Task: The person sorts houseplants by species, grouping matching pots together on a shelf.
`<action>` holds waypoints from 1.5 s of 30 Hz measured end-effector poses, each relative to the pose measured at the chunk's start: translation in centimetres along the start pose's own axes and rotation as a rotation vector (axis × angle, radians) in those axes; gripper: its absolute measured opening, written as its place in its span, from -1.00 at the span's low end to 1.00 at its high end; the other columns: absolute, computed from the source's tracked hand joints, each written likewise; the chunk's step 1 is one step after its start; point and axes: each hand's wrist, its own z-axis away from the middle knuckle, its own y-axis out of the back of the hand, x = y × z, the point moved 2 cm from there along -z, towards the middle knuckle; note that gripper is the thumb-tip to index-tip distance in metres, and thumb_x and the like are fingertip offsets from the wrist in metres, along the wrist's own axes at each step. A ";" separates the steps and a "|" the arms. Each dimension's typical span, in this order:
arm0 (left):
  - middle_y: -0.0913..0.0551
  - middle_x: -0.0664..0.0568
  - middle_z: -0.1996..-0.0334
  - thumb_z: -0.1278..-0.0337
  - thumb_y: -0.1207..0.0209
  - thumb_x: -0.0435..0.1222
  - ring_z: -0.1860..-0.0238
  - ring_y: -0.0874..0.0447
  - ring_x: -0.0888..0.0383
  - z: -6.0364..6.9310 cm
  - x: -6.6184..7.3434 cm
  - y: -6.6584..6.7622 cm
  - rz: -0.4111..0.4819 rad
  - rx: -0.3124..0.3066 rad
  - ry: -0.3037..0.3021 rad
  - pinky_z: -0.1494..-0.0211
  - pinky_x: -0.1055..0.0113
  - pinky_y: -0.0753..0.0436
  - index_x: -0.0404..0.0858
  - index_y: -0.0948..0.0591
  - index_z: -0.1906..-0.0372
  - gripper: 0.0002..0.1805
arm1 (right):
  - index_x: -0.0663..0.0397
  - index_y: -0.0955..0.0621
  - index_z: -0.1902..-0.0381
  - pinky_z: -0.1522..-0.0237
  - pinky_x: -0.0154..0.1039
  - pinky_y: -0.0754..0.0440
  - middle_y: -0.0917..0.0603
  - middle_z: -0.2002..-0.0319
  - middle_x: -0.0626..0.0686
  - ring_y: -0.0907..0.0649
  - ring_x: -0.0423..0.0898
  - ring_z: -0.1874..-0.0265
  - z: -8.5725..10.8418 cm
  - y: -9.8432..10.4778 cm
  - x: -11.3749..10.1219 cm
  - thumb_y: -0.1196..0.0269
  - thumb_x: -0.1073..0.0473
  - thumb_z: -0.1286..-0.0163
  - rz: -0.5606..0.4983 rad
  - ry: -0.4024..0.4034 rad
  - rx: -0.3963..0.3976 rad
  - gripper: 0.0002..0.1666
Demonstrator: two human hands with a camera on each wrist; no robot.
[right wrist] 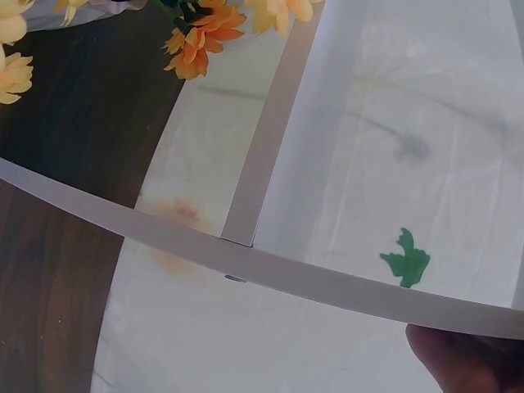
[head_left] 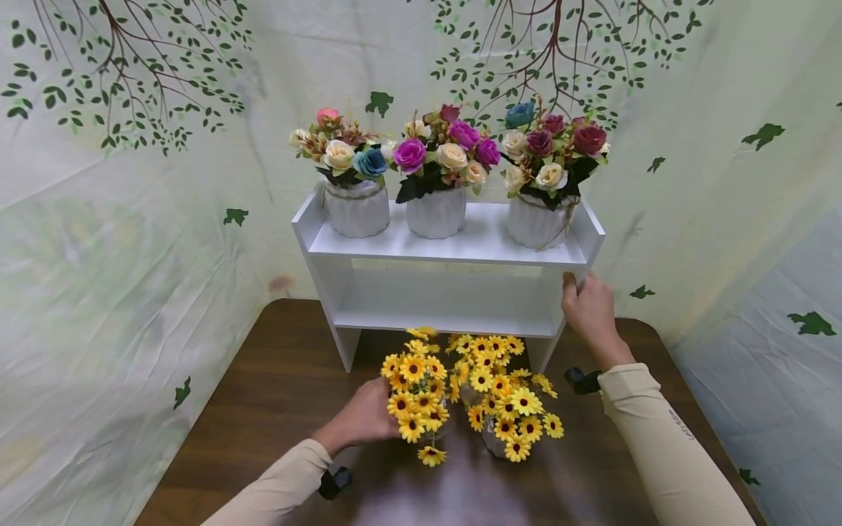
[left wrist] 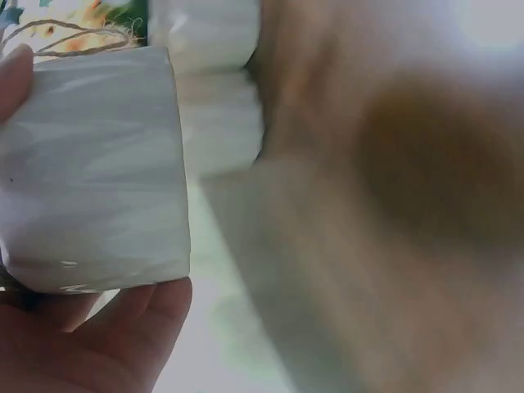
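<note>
On the table [head_left: 230, 409], at its far side, stands a white shelf [head_left: 401, 248], its upper board bearing three white pots of mixed roses [head_left: 436, 213]. The step in hand looks like handling a potted plant just near of the shelf while steadying the frame. The right hand [head_left: 592, 310] appears to grip the shelf's right upright, thumb across the near edge; its other fingers are mostly hidden. The left hand [head_left: 368, 416] grips the held pot [left wrist: 98, 172], fingers curled round it and reaching its lower edge, so it may be off the table, though its base contact cannot be told. The next move seems to call for keeping that pot level and clear of the two yellow-flowered pots [head_left: 493, 438] close on its right, with the shelf held firm.

The held pot sits left of those two, near of the shelf's left half. It is white and glossy, with soft ripples down its wall and a loose loop of twine [left wrist: 74, 51] at the rim. Its yellow blooms [head_left: 417, 398] are daisy-like, dark at the centre, crowded enough to hide most of the pot from above.
</note>
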 end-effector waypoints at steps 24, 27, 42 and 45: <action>-0.70 -0.15 0.21 0.31 -0.51 -0.16 0.25 -0.68 0.02 -8.2 4.4 5.2 0.011 0.117 0.080 0.19 0.18 -0.68 -0.37 -0.51 -0.04 -0.28 | 0.41 -0.51 0.37 0.60 -0.21 -0.29 -0.48 0.60 0.25 -0.45 0.12 0.63 -0.2 -0.3 -0.1 -0.01 0.22 -0.50 -0.008 0.010 0.016 -0.67; -0.70 -0.13 0.15 0.33 -0.52 -0.15 0.18 -0.70 0.00 -9.5 4.6 4.3 0.028 0.104 0.096 0.12 0.15 -0.69 -0.34 -0.51 -0.08 -0.25 | 0.40 -0.51 0.34 0.61 -0.21 -0.30 -0.47 0.61 0.24 -0.45 0.11 0.64 -0.1 -0.3 -0.1 0.00 0.21 -0.52 -0.009 -0.002 -0.003 -0.67; -0.63 -0.10 -0.16 0.25 -0.57 -0.09 -0.19 -0.62 -0.05 -14.0 5.3 1.2 0.184 0.098 0.103 -0.27 0.05 -0.59 -0.21 -0.37 -0.33 -0.05 | 0.45 -0.53 0.28 0.62 -0.22 -0.30 -0.49 0.60 0.24 -0.46 0.09 0.65 0.0 -0.1 0.0 0.01 0.20 -0.53 0.018 -0.007 -0.017 -0.65; -0.61 -0.12 -0.18 0.25 -0.57 -0.08 -0.23 -0.60 -0.06 -14.6 5.2 0.9 0.193 0.109 0.108 -0.31 0.04 -0.56 -0.21 -0.35 -0.35 -0.02 | 0.46 -0.54 0.19 0.63 -0.23 -0.30 -0.49 0.58 0.24 -0.45 0.07 0.65 0.0 0.0 -0.1 0.02 0.19 -0.54 0.014 -0.013 -0.030 -0.64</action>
